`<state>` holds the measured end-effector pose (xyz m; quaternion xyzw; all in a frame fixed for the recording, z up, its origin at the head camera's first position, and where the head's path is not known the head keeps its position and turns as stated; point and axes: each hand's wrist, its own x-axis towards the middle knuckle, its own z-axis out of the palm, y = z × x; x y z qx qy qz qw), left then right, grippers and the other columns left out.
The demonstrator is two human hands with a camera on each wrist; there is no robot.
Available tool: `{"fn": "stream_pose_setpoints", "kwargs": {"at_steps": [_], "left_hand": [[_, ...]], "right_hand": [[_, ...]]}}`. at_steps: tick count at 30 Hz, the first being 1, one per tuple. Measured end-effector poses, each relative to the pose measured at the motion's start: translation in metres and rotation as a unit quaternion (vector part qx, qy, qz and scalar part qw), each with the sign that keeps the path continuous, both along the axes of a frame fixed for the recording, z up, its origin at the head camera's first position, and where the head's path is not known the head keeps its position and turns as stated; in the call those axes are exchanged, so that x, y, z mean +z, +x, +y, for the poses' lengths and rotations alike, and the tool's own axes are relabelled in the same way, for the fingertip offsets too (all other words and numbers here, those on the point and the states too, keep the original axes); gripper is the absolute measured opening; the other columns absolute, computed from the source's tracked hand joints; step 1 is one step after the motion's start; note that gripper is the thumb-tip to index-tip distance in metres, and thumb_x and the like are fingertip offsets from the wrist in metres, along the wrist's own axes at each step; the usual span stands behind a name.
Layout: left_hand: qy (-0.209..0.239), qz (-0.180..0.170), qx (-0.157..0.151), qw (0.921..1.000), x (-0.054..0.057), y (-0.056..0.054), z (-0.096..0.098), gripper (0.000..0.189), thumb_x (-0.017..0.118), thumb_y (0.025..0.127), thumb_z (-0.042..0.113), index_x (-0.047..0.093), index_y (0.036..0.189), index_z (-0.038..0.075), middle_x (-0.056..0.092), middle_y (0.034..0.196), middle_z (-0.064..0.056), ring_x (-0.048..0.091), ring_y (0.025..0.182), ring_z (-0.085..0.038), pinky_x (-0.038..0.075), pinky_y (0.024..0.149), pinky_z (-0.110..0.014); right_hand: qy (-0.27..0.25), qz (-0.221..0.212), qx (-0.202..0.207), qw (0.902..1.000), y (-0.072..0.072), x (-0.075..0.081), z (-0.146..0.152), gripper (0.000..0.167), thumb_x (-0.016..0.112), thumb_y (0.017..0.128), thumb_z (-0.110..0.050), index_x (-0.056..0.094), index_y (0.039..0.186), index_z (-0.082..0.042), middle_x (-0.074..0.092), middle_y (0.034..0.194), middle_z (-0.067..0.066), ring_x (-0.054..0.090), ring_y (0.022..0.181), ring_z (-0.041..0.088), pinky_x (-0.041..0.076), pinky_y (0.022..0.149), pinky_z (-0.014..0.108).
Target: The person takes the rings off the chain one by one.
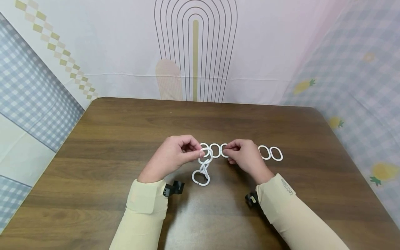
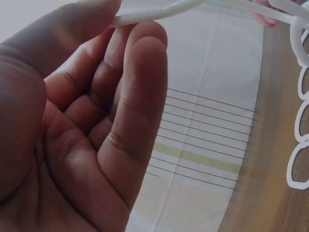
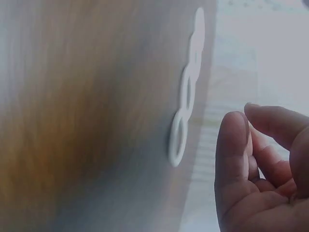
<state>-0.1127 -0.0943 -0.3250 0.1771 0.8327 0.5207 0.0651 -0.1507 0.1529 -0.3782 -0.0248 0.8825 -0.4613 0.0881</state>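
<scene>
Fingers and thumb of the left hand (image 1: 170,156), toward 7 o'clock in the head view, pinch a white, smooth, plastic-looking oval ring (image 1: 211,157). Toward 6 o'clock, a short chain of similar white links (image 1: 204,168) hangs from that ring. Behind it, a row of white oval rings (image 1: 220,150) lies on the brown wood-grain table (image 1: 93,173), running from near 5 o'clock toward 4 o'clock, partly covered by the right hand (image 1: 247,156). That hand sits toward 4 o'clock, its fingers bent and fingertips over a ring in the row; whether they touch it cannot be told. Pale yellow sleeves cover both arms, and a white cloth with dark arched lines (image 1: 203,45) hangs at 12 o'clock. From the left wrist, the pinched ring crosses the top near 12 o'clock, with the row of rings at 3 o'clock. From the right wrist, the row runs from 1 down to 5 o'clock; toward 4 o'clock, the right thumb and index fingertip nearly meet, well apart from the row. Blur softens the table there.
</scene>
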Motion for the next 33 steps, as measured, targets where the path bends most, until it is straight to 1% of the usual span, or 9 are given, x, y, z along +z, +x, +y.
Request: {"fn": "stream_pose_setpoints", "kwargs": {"at_steps": [3, 7, 11, 17, 22, 27, 33], "left_hand": [[0.0, 0.0, -0.001, 1.0, 0.0, 0.0, 0.001, 0.007, 0.079, 0.088, 0.016, 0.072, 0.089, 0.015, 0.069, 0.083, 0.003, 0.064, 0.078, -0.016, 0.054, 0.072, -0.031], [0.001, -0.002, -0.002, 1.0, 0.0, 0.0, 0.001, 0.007, 0.079, 0.088, 0.016, 0.072, 0.089, 0.014, 0.069, 0.083, 0.003, 0.064, 0.077, -0.016, 0.055, 0.072, -0.031], [0.0, -0.002, -0.003, 1.0, -0.001, 0.0, 0.001, 0.007, 0.079, 0.088, 0.015, 0.072, 0.089, 0.014, 0.069, 0.083, 0.003, 0.064, 0.078, -0.017, 0.055, 0.072, -0.032], [-0.004, -0.001, -0.004, 1.0, 0.001, 0.0, 0.001, 0.006, 0.078, 0.089, 0.015, 0.072, 0.089, 0.014, 0.069, 0.083, 0.003, 0.064, 0.079, -0.017, 0.055, 0.073, -0.033], [-0.008, 0.006, -0.006, 0.9999, 0.001, 0.001, 0.001, 0.005, 0.078, 0.089, 0.016, 0.073, 0.089, 0.015, 0.069, 0.084, 0.003, 0.063, 0.079, -0.016, 0.054, 0.073, -0.032], [-0.01, 0.02, -0.016, 0.9996, 0.0, 0.0, 0.003, 0.006, 0.079, 0.089, 0.018, 0.073, 0.088, 0.018, 0.07, 0.084, 0.005, 0.064, 0.079, -0.014, 0.054, 0.073, -0.031], [-0.01, 0.03, -0.027, 0.9991, -0.002, 0.0, 0.004, 0.007, 0.081, 0.086, 0.02, 0.074, 0.085, 0.022, 0.07, 0.082, 0.008, 0.065, 0.077, -0.012, 0.055, 0.074, -0.032]], "right_hand": [[-0.03, 0.005, 0.016, 0.9994, 0.011, 0.002, -0.006, 0.013, 0.075, 0.09, -0.009, 0.073, 0.099, 0.0, 0.072, 0.087, 0.011, 0.068, 0.066, 0.016, 0.059, 0.064, 0.032], [-0.053, 0.016, 0.031, 0.998, 0.023, 0.004, -0.013, 0.012, 0.074, 0.089, -0.006, 0.073, 0.098, 0.001, 0.072, 0.087, 0.012, 0.068, 0.067, 0.017, 0.059, 0.063, 0.03], [-0.064, 0.028, 0.041, 0.9967, 0.034, 0.008, -0.017, 0.012, 0.075, 0.088, -0.006, 0.074, 0.099, 0.0, 0.071, 0.086, 0.014, 0.067, 0.065, 0.017, 0.058, 0.063, 0.029], [-0.086, 0.039, 0.061, 0.9937, 0.046, 0.016, -0.023, 0.012, 0.076, 0.087, -0.005, 0.075, 0.099, -0.001, 0.07, 0.078, 0.009, 0.065, 0.064, 0.017, 0.056, 0.062, 0.027], [-0.096, 0.041, 0.06, 0.9927, 0.052, 0.022, -0.025, 0.014, 0.079, 0.086, -0.008, 0.075, 0.098, -0.001, 0.069, 0.075, 0.007, 0.065, 0.064, 0.02, 0.054, 0.06, 0.026], [-0.086, 0.076, 0.052, 0.992, 0.055, 0.031, -0.023, 0.017, 0.081, 0.084, -0.011, 0.076, 0.099, -0.004, 0.071, 0.08, 0.002, 0.065, 0.071, 0.019, 0.053, 0.062, 0.024], [-0.083, 0.12, 0.073, 0.9865, 0.054, 0.046, -0.029, 0.017, 0.082, 0.084, -0.013, 0.077, 0.099, -0.007, 0.072, 0.085, 0.0, 0.064, 0.074, 0.014, 0.053, 0.065, 0.024]]}}
